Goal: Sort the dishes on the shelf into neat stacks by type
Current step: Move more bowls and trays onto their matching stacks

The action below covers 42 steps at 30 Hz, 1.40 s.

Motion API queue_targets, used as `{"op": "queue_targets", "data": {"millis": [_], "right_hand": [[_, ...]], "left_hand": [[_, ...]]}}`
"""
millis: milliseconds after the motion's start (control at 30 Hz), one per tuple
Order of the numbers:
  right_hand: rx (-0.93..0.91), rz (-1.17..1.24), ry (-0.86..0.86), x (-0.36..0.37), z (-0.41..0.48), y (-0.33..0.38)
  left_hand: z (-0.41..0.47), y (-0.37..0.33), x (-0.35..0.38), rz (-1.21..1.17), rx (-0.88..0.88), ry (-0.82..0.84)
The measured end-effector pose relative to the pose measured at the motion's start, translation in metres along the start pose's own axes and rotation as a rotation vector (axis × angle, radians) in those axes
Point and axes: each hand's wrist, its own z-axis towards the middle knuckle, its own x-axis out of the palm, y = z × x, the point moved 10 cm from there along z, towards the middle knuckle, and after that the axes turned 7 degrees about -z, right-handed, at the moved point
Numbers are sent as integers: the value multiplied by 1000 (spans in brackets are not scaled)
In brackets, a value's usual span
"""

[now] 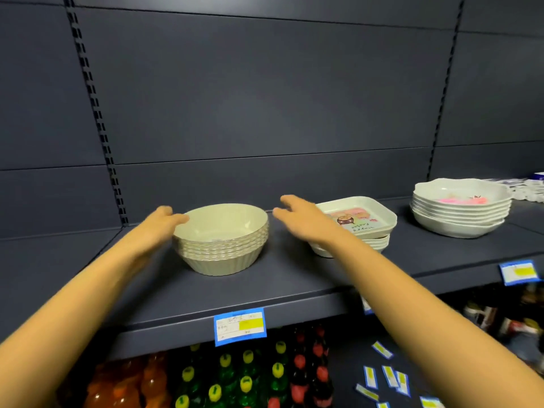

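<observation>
1. Dark grey metal shelf (294,278) carries three stacks of dishes; a blue-edged price label (240,326) is fixed to its front lip at 6 o'clock.
2. Stack of cream ribbed bowls (222,241), nested upright, stands just left of centre.
3. Left hand (160,228), fingers spread and gripping nothing, touches the rim of the top bowl at the stack's 9 o'clock side.
4. Right hand (300,217), open with fingers extended, hovers between the bowls and the stack of square plates (363,228); it partly hides the near left corner of that stack. Contact cannot be judged.
5. Top square plate bears a printed cartoon picture.
6. Stack of white scalloped dishes (459,210) sits at 3 o'clock, well apart from the square plates.
7. Bottled drinks (247,378) with coloured caps fill the lower shelf at 6 o'clock.
</observation>
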Motion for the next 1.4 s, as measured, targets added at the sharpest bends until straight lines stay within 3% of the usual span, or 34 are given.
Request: {"op": "queue_targets", "data": {"millis": [100, 200, 333, 467, 600, 733, 1000, 1100, 1200, 1300, 1400], "right_hand": [[3, -67, -143, -58, -4, -43], [88, -46, -164, -94, -6, -106], [240, 122, -58, -93, -9, -170], [308, 324, 64, -64, -1, -202], [301, 478, 99, -49, 6, -206], [289, 514, 136, -37, 6, -203], [190, 409, 182, -46, 8, -189], [113, 255, 102, -82, 6, -190], [20, 153, -35, -134, -3, -198], [-10, 106, -178, -187, -12, -223], [34, 4, -312, -232, -15, -264]], "left_hand": [[-16, -47, 10, 85, 194, -103], [-32, -87, 60, -9, 300, 13], [-30, -93, 146, -56, 217, 172], [-12, -52, 201, -96, -42, 217], [-7, -19, 227, -289, -261, 233], [-13, -20, 237, -415, -276, 163], [-17, -26, 239, -265, -235, 154], [-16, -39, 224, -114, -131, 35], [-29, -88, 223, 79, 168, -54], [-36, -125, 258, 142, 290, 34], [-33, -142, 309, 100, 267, 122]]}}
